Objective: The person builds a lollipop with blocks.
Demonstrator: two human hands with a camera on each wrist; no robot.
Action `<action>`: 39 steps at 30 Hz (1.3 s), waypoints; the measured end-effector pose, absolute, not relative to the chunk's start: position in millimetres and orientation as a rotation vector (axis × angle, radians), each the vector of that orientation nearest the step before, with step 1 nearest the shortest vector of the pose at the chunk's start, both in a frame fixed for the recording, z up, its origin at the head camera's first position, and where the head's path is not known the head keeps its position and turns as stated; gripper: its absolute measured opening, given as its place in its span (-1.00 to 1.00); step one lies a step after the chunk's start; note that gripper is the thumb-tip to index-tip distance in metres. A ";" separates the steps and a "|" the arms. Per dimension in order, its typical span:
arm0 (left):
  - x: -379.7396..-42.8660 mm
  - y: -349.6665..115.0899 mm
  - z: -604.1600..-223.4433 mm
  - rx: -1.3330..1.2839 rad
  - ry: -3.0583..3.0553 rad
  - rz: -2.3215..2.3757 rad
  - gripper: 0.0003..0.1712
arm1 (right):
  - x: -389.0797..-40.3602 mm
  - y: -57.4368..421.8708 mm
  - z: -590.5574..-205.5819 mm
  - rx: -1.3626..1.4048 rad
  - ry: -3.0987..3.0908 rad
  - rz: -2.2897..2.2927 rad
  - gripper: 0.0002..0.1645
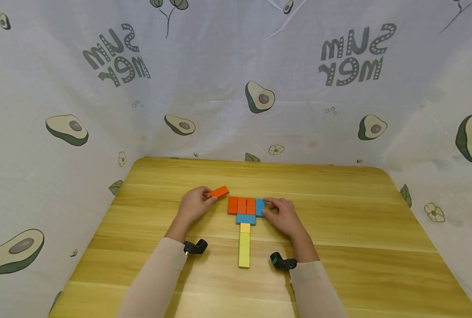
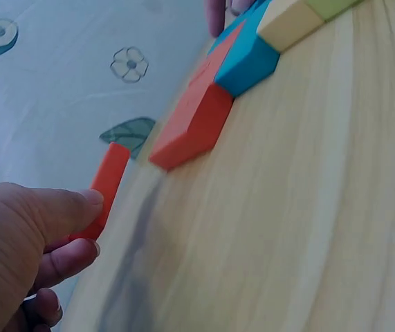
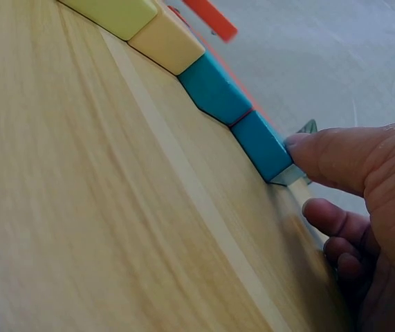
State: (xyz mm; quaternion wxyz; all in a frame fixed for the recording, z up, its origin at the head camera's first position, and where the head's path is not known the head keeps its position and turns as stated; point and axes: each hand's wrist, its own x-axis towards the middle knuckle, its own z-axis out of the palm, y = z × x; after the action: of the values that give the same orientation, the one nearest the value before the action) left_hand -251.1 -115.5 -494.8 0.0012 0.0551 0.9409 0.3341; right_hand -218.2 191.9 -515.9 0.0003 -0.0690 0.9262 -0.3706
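Note:
My left hand (image 1: 194, 205) pinches an orange block (image 1: 220, 191) between thumb and fingers, above the table and left of a flat block layout. That block is tilted in the left wrist view, its lower end hidden by the thumb. Three orange blocks (image 1: 241, 206) lie side by side, with an upright blue block (image 1: 259, 207) at their right end. My right hand (image 1: 283, 217) holds this blue block, thumb (image 3: 308, 149) at its near right corner and index finger at its far end. Below the row come a crosswise blue block (image 1: 245, 219), a small light-orange block (image 1: 245, 228) and a long yellow block (image 1: 244, 250).
The blocks lie on a wood-grain table (image 1: 359, 212). A white cloth (image 1: 220, 79) with avocado prints rises behind and at both sides of the table. Each wrist carries a black camera band, such as the left band (image 1: 195, 247).

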 end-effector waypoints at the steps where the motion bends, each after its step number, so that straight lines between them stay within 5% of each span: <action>1: -252.9 -110.3 -493.8 0.194 2.947 1.049 -0.55 | -218.0 192.0 -515.5 -0.220 2.911 -1.165 -0.46; 17: -286.5 -47.0 -479.0 0.355 2.766 0.996 -0.58 | -218.8 192.6 -517.6 -0.236 2.917 -1.165 -0.46; 39: -292.8 -39.3 -490.2 0.265 2.665 1.095 -0.67 | -219.9 194.0 -517.2 -0.244 2.919 -1.172 -0.48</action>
State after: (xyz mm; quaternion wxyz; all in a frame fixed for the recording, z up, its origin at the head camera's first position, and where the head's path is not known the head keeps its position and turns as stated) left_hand -292.8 -39.3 -490.2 0.1238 0.0910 0.9140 0.3756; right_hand -219.9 194.0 -517.2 -0.0068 -0.0773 0.9252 -0.3714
